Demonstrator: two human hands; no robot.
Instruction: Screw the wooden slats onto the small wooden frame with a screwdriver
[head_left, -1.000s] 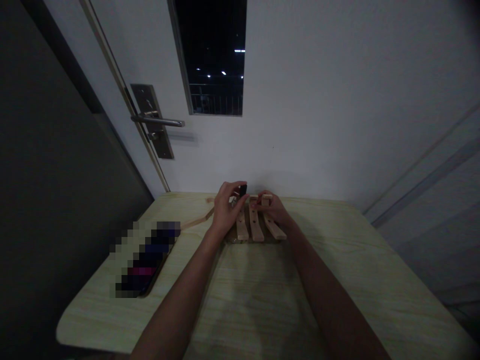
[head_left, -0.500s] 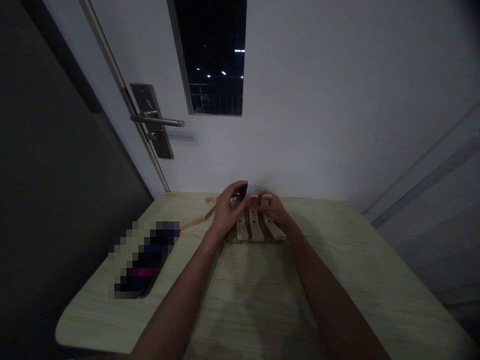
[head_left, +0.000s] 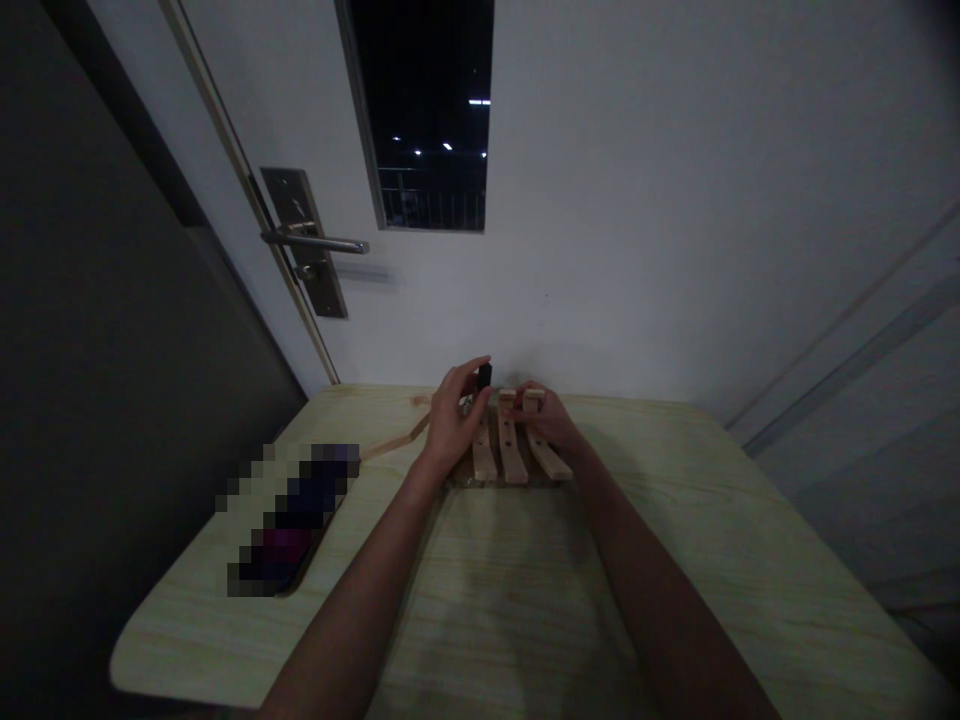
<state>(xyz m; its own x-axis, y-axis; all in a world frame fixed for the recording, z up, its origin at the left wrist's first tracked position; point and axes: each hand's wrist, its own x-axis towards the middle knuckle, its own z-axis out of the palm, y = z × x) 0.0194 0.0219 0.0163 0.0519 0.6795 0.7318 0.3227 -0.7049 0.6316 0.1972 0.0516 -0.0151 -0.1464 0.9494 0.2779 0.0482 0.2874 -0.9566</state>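
Pale wood: 3 bent strips (head_left: 512, 455), dark holes along them, lie side by side over a brownish base (head_left: 527, 470) on the grainy table (head_left: 480, 590). From my remote view, the left hand (head_left: 452, 418) pinches a small, boxy black block (head_left: 484, 376) above the leftmost strip, thumb and fingers barely parted. Right hand (head_left: 550, 415) half curled at the other 2's far ends; whether it grips, I cannot tell. 4th strip (head_left: 394, 442), also bent, lies left, near a flat phone (head_left: 315, 510).

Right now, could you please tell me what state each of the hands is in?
Left hand: closed on a small black piece.
Right hand: among the wooden strips; whether it grips one cannot be told.
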